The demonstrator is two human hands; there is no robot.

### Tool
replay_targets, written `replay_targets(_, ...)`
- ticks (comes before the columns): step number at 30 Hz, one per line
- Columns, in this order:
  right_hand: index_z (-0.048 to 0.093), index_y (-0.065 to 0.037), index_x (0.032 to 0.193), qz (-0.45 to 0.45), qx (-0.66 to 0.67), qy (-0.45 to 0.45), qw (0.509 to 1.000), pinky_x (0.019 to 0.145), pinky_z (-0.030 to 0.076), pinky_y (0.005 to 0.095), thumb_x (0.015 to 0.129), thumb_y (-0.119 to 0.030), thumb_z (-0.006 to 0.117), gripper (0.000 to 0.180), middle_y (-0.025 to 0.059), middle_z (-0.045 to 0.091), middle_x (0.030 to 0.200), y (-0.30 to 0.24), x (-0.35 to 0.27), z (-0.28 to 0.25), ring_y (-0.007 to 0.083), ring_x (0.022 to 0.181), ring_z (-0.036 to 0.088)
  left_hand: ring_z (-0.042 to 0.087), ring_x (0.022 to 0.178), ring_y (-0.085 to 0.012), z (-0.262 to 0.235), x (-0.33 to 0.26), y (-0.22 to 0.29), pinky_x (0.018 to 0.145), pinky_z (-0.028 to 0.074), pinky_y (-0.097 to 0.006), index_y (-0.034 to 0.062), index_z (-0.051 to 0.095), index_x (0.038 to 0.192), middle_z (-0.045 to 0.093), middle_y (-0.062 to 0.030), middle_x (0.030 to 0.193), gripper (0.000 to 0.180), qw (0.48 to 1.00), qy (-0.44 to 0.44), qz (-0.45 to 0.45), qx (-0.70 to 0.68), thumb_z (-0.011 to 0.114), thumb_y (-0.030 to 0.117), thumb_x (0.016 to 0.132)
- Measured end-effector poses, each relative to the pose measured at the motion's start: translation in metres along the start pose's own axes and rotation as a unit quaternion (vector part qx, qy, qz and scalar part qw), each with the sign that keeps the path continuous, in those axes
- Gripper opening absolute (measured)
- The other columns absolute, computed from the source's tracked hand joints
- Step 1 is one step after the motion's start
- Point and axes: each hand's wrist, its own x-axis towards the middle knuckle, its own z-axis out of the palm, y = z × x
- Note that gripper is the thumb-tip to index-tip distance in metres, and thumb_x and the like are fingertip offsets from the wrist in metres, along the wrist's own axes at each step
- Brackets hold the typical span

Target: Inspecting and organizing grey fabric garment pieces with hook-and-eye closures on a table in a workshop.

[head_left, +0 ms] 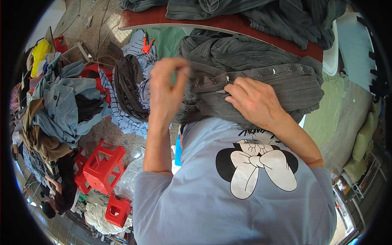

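Note:
A dark grey ribbed garment (261, 92) lies bunched across my lap, with a row of small metal hook fasteners (274, 72) along its band. Over that band rests my right hand (255, 102), fingers closed. A pointed metal tool (221, 92) sticks out from between its fingertips; the rest of the tool is hidden in the hand. My left hand (169, 83) is raised by the garment's left end, its fingers bent and smeared by motion. Whether it holds anything cannot be made out.
Ahead stands a dark red tabletop (141, 19) with more grey garments. To the left are a heap of blue and brown clothes (65, 106), a striped cloth (126, 116), an orange-handled air gun (147, 45) and red plastic stools (104, 167). Another person (61, 188) is at the far left.

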Motion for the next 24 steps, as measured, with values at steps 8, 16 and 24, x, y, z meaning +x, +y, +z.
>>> replay_targets(8,0.063,-0.005,0.101,-0.004,-0.016,-0.014,1.0,0.066,0.053,0.0358,0.082,-0.013,0.075,0.024,0.0071,0.057,0.087,-0.001,0.0,0.002,0.0246,0.08,0.063,0.06,0.093,-0.022,0.017,-0.021,0.012,0.089,0.04,-0.034,0.0015,0.073,0.091,0.065,-0.0073,0.092,0.013,0.991,-0.123,-0.037,-0.035,0.075,0.007,0.08)
replay_targets(16,0.063,-0.004,0.1,0.0,-0.013,-0.014,1.0,0.067,0.053,0.036,0.081,-0.012,0.075,0.024,0.0075,0.059,0.087,-0.001,0.0,0.002,0.0249,0.08,0.064,0.058,0.075,-0.0092,0.018,-0.022,-0.017,0.069,0.045,-0.025,-0.0005,0.069,0.079,0.065,-0.0015,0.081,0.008,0.918,-0.131,-0.182,-0.328,0.076,-0.002,0.078)
replay_targets(24,0.063,-0.003,0.099,-0.009,-0.004,-0.016,1.0,0.068,0.053,0.0363,0.081,-0.011,0.075,0.023,0.0082,0.061,0.088,-0.002,0.003,0.0,0.0258,0.081,0.064,0.047,0.073,-0.0034,0.021,-0.023,-0.023,0.069,0.039,-0.02,0.0055,0.065,0.093,0.056,0.0071,0.082,0.006,0.9,-0.045,-0.244,-0.358,0.07,0.008,0.092)
